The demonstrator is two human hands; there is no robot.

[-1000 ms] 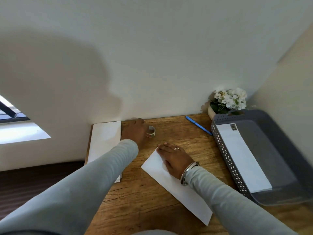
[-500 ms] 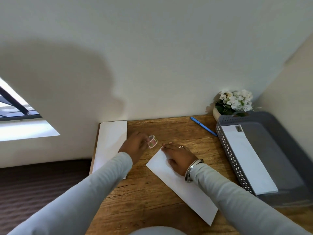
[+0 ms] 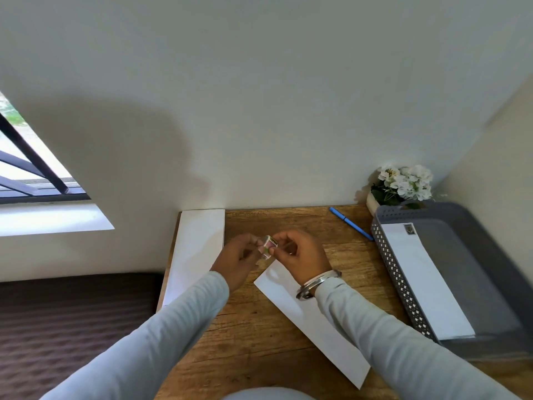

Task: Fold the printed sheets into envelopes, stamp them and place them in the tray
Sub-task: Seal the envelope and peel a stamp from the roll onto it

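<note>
A small roll of stamps (image 3: 268,247) is held above the wooden desk (image 3: 259,336) between both hands. My left hand (image 3: 239,261) pinches it from the left and my right hand (image 3: 300,256) pinches it from the right. A white envelope (image 3: 311,321) lies slantwise on the desk under my right wrist. A stack of white sheets (image 3: 196,249) lies at the desk's left edge. The grey tray (image 3: 490,255) on the right holds one stamped envelope (image 3: 424,278).
A blue pen (image 3: 350,223) lies near the back of the desk. A small pot of white flowers (image 3: 401,186) stands in the back corner beside the tray. The wall runs right behind the desk, with a window at the left.
My left hand lifted the stamp roll off the desk and brought it toward me. My right hand left the envelope and rose to take hold of the roll too.
</note>
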